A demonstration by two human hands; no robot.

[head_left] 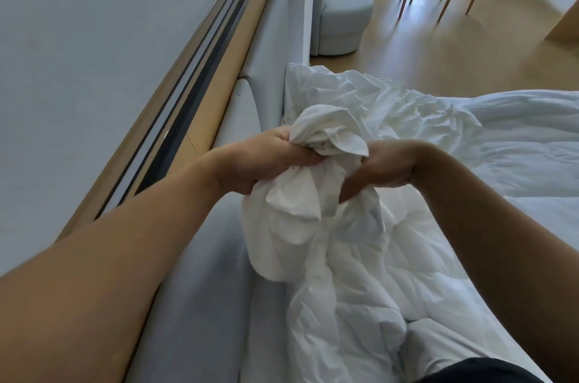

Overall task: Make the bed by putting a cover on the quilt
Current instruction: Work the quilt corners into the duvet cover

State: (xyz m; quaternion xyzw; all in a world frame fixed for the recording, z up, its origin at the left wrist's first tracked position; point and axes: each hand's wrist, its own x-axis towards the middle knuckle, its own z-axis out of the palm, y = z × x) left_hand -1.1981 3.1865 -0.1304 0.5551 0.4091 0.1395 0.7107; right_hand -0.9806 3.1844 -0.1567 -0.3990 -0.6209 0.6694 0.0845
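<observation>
Cover (326,132) bunched tight in my left hand (260,163) and right hand (385,166); if either loosens, quilt (344,304) below could slip out

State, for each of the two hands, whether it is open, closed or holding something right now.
Left hand: closed, gripping the bunched white bedding.
Right hand: closed, gripping the same bunch from the other side.
</observation>
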